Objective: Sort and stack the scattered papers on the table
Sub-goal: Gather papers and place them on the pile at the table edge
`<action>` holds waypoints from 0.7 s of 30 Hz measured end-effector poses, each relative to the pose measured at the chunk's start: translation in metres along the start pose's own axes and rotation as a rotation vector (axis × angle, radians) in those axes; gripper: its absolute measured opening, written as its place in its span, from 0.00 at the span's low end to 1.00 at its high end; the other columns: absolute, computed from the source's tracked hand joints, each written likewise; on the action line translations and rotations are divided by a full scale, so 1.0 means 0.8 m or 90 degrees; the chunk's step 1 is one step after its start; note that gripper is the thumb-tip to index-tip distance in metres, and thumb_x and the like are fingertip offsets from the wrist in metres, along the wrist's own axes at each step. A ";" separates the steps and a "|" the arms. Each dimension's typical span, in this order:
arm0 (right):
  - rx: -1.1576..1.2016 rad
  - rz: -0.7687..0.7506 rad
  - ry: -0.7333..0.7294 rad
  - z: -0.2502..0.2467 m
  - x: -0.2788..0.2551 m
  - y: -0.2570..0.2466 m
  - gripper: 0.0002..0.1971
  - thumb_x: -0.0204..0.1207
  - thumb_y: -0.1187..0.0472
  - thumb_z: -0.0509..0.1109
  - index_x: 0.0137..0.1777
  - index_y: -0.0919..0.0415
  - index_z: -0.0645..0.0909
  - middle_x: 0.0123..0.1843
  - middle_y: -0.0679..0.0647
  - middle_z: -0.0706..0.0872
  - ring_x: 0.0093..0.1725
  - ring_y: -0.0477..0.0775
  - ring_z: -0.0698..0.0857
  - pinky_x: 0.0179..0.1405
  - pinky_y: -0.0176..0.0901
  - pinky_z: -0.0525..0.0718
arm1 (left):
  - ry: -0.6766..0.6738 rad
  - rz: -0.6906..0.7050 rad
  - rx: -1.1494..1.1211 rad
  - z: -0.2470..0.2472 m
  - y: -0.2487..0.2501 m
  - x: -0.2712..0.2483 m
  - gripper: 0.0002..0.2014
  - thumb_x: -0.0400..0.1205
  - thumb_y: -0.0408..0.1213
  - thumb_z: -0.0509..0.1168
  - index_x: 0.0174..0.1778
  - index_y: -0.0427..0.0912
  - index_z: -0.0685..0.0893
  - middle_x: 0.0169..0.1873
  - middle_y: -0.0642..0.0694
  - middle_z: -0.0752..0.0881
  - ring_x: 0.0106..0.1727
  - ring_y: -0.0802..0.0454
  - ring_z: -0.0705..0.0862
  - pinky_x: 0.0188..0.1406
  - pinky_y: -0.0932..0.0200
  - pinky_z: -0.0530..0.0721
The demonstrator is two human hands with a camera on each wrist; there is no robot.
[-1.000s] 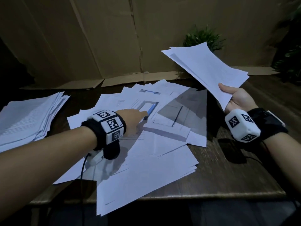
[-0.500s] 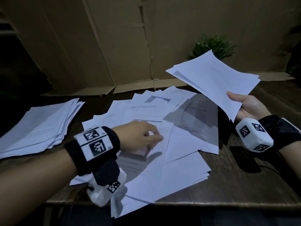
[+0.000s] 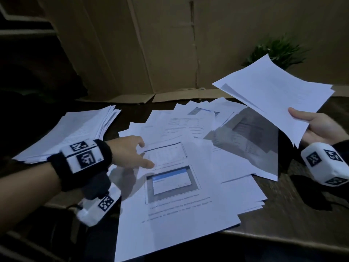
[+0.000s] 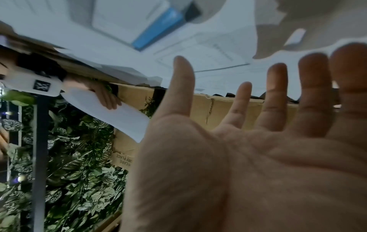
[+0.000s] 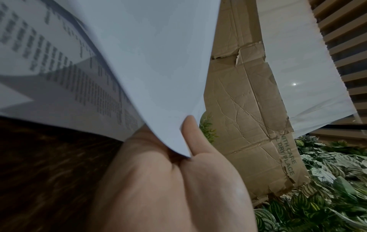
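White printer paper is lying loose all over the dark wooden table (image 3: 294, 210), and we are working through it with bare hands. Nearest us, a printed sheet with a screenshot figure (image 3: 173, 188) is hanging over the table's front edge, on top of the scattered papers (image 3: 190, 133). Our left hand (image 3: 130, 151) is hovering just above its upper half, fingers spread and straight, holding nothing — the left wrist view is showing an open palm with the pages beyond it.

We are judging these sheets light, limp and slick on one another: pressing down will likely drag neighbours along, and a pinch in the middle will crease. A free corner or the overhanging edge looks the best place to take hold, thumb under, fingers on top.

To the right, our right hand (image 3: 321, 127) is gripping a thin sheaf of collected sheets (image 3: 279, 95) by its near corner, thumb on top, raised clear of the table and sagging slightly.

Farther left, the finished stack (image 3: 71, 133) is resting on the table, its edges fanned. Behind it all, a cardboard backdrop (image 3: 170, 44) and a small green plant (image 3: 277, 52) are standing.
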State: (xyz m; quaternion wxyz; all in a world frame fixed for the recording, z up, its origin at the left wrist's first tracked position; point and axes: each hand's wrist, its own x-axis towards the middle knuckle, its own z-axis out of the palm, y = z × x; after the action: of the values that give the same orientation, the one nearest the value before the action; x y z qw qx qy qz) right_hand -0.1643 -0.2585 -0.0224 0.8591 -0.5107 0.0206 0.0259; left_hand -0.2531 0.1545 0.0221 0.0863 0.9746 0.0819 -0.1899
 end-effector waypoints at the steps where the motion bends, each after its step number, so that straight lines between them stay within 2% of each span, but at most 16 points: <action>1: 0.000 0.007 -0.007 0.001 -0.001 0.001 0.26 0.78 0.63 0.65 0.78 0.55 0.74 0.68 0.54 0.88 0.64 0.53 0.89 0.49 0.44 0.91 | -0.011 -0.015 -0.006 0.001 -0.011 -0.012 0.37 0.72 0.65 0.72 0.72 0.51 0.70 0.58 0.50 0.83 0.53 0.52 0.85 0.50 0.58 0.85; 3: -0.015 0.016 -0.013 0.004 0.000 0.004 0.32 0.69 0.63 0.71 0.76 0.55 0.78 0.68 0.54 0.88 0.63 0.53 0.89 0.48 0.44 0.91 | -0.051 -0.036 -0.039 0.007 -0.030 -0.034 0.29 0.73 0.64 0.71 0.59 0.48 0.76 0.42 0.47 0.91 0.40 0.51 0.90 0.41 0.57 0.88; 5: -0.035 0.018 -0.023 0.006 0.001 0.007 0.29 0.68 0.63 0.71 0.72 0.53 0.84 0.69 0.54 0.88 0.63 0.54 0.89 0.49 0.45 0.91 | -0.115 -0.077 -0.090 0.018 -0.042 -0.056 0.27 0.75 0.65 0.68 0.51 0.42 0.78 0.32 0.42 0.92 0.35 0.45 0.92 0.41 0.51 0.91; 7: -0.051 0.023 -0.014 0.008 0.001 0.009 0.27 0.71 0.63 0.67 0.73 0.52 0.83 0.68 0.54 0.88 0.62 0.54 0.90 0.50 0.46 0.91 | -0.177 -0.124 -0.120 0.031 -0.052 -0.071 0.32 0.75 0.67 0.67 0.48 0.35 0.78 0.32 0.37 0.91 0.35 0.40 0.92 0.43 0.44 0.92; 9: -0.050 0.038 0.002 0.009 0.002 0.010 0.30 0.71 0.63 0.67 0.76 0.52 0.78 0.66 0.53 0.89 0.59 0.52 0.91 0.45 0.44 0.92 | -0.201 -0.139 -0.190 0.047 -0.055 -0.082 0.31 0.74 0.64 0.70 0.45 0.34 0.75 0.34 0.32 0.91 0.37 0.36 0.92 0.41 0.41 0.91; 10: -0.053 0.042 0.001 0.008 0.002 0.010 0.30 0.70 0.63 0.69 0.76 0.52 0.77 0.65 0.53 0.90 0.58 0.52 0.91 0.43 0.44 0.92 | -0.193 -0.141 -0.261 0.054 -0.055 -0.085 0.29 0.74 0.59 0.73 0.46 0.35 0.73 0.36 0.28 0.90 0.36 0.35 0.91 0.39 0.41 0.91; 12: -0.058 0.056 -0.010 0.003 0.008 0.013 0.34 0.69 0.61 0.73 0.78 0.52 0.75 0.66 0.53 0.89 0.61 0.53 0.90 0.43 0.44 0.91 | -0.165 -0.143 -0.404 0.068 -0.054 -0.094 0.23 0.76 0.49 0.75 0.47 0.35 0.71 0.36 0.25 0.89 0.30 0.37 0.89 0.28 0.49 0.89; 14: -0.041 0.055 0.000 -0.007 0.020 0.019 0.30 0.76 0.60 0.70 0.79 0.54 0.74 0.69 0.53 0.87 0.63 0.53 0.89 0.45 0.47 0.92 | -0.143 -0.150 -0.509 0.081 -0.055 -0.100 0.18 0.78 0.38 0.75 0.49 0.33 0.73 0.32 0.28 0.88 0.24 0.42 0.86 0.19 0.57 0.82; 16: -0.026 0.058 0.018 -0.018 0.034 0.028 0.25 0.82 0.58 0.67 0.80 0.55 0.74 0.70 0.53 0.87 0.66 0.55 0.88 0.48 0.50 0.91 | -0.110 -0.153 -0.589 0.095 -0.056 -0.104 0.23 0.76 0.29 0.76 0.60 0.35 0.70 0.32 0.31 0.88 0.22 0.44 0.85 0.18 0.58 0.81; 17: -0.029 0.063 0.022 -0.022 0.041 0.033 0.25 0.82 0.57 0.67 0.80 0.54 0.74 0.71 0.53 0.86 0.67 0.56 0.87 0.50 0.52 0.91 | -0.089 -0.155 -0.624 0.099 -0.057 -0.104 0.27 0.75 0.25 0.76 0.64 0.35 0.68 0.31 0.32 0.87 0.21 0.45 0.84 0.18 0.57 0.82; 19: -0.053 0.077 0.029 -0.033 0.049 0.037 0.28 0.80 0.55 0.71 0.81 0.53 0.73 0.74 0.54 0.83 0.70 0.57 0.85 0.54 0.56 0.89 | -0.029 -0.160 -0.684 0.103 -0.062 -0.103 0.28 0.74 0.21 0.75 0.66 0.35 0.68 0.27 0.38 0.82 0.18 0.50 0.78 0.15 0.60 0.78; 20: -0.067 0.084 0.036 -0.035 0.050 0.036 0.30 0.79 0.54 0.72 0.81 0.52 0.73 0.75 0.54 0.82 0.71 0.58 0.84 0.55 0.56 0.89 | 0.002 -0.158 -0.704 0.102 -0.066 -0.102 0.27 0.75 0.21 0.74 0.66 0.35 0.69 0.29 0.39 0.80 0.20 0.52 0.77 0.13 0.62 0.76; 21: -0.082 0.085 0.044 -0.035 0.049 0.033 0.30 0.79 0.54 0.72 0.81 0.51 0.73 0.75 0.54 0.82 0.71 0.58 0.85 0.55 0.56 0.89 | 0.038 -0.153 -0.721 0.099 -0.070 -0.102 0.26 0.75 0.22 0.74 0.66 0.35 0.71 0.36 0.39 0.80 0.26 0.52 0.79 0.13 0.62 0.77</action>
State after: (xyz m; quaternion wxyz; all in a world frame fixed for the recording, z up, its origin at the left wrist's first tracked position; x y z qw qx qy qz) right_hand -0.1274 -0.2694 -0.0616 0.8196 -0.5630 0.0825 0.0669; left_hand -0.3666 0.1830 -0.0264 0.5699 0.7651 0.2835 -0.0976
